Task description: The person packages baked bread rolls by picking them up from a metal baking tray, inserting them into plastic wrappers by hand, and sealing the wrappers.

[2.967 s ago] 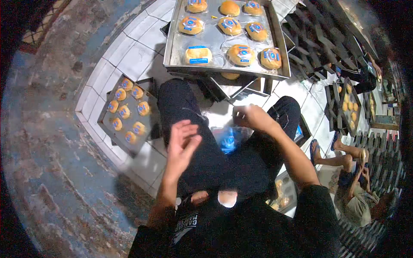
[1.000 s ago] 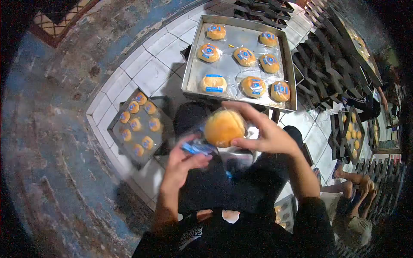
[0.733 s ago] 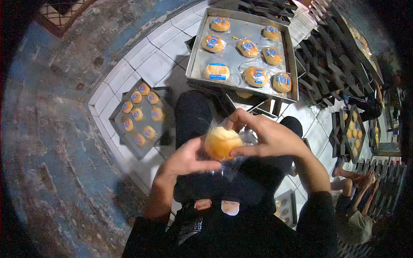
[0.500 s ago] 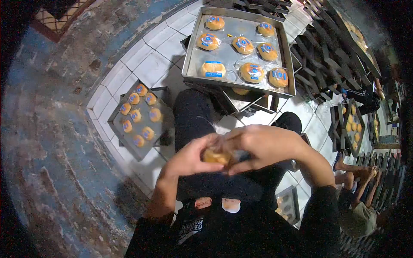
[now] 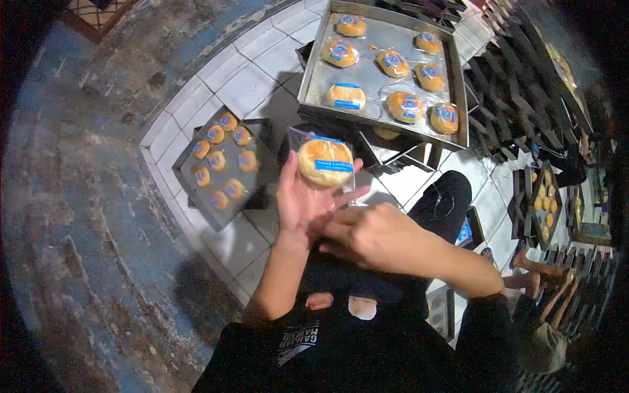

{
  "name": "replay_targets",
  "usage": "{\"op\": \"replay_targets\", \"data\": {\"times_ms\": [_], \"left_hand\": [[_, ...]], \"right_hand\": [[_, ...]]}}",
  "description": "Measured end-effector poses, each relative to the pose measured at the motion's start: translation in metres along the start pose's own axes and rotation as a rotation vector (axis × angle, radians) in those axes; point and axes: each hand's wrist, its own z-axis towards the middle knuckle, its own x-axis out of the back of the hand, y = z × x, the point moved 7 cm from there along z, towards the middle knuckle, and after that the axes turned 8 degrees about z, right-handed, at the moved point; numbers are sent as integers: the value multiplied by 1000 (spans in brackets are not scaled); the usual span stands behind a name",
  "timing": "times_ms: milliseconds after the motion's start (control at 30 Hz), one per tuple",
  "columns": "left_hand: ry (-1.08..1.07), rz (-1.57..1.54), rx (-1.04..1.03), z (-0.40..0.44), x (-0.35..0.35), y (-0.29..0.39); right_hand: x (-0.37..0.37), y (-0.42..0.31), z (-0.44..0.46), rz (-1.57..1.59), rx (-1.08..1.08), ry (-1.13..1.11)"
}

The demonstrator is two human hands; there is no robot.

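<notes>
A round bun [image 5: 317,171] in a clear plastic bag [image 5: 298,139] with blue print rests on my left hand [image 5: 303,208]. The thumb and fingers of that hand hold it from below and the sides. Just below the bun, my right hand [image 5: 377,237] is closed, its curled fingers by the left palm and wrist; their tips are hidden, so what they pinch, if anything, does not show. Ahead, a metal tray [image 5: 367,92] carries several bagged buns, among them a paler one [image 5: 346,97] near its front left corner.
Lower on the left stands another tray [image 5: 252,187] of bagged buns. Stacked dark trays [image 5: 498,85] rise at the right, with a tray of buns [image 5: 545,203] farther off. A co-worker's arms [image 5: 557,288] show at the right edge. A worn wall [image 5: 85,196] borders the white tiles.
My left hand has moved up and forward with the bun, whose printed side now shows. The right hand has come away from the bun to beside the left wrist. The view has shifted slightly.
</notes>
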Motion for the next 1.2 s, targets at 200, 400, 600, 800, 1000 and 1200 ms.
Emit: {"op": "replay_targets", "data": {"times_ms": [200,400,600,800,1000,1200], "left_hand": [[23,33,-112,5,-2,10],[85,50,-218,4,9,35],[33,55,-253,-6,0,46],[73,96,-315,-11,11,51],[88,-56,-281,-13,36,64],[45,-113,-225,-32,36,49]], "right_hand": [[-7,10,9,150,-158,64],[-20,-13,6,826,104,-69],[-3,8,28,177,-80,153],[-24,8,40,208,9,158],[-8,3,18,1140,74,-159],[-13,48,42,282,-25,421]]}}
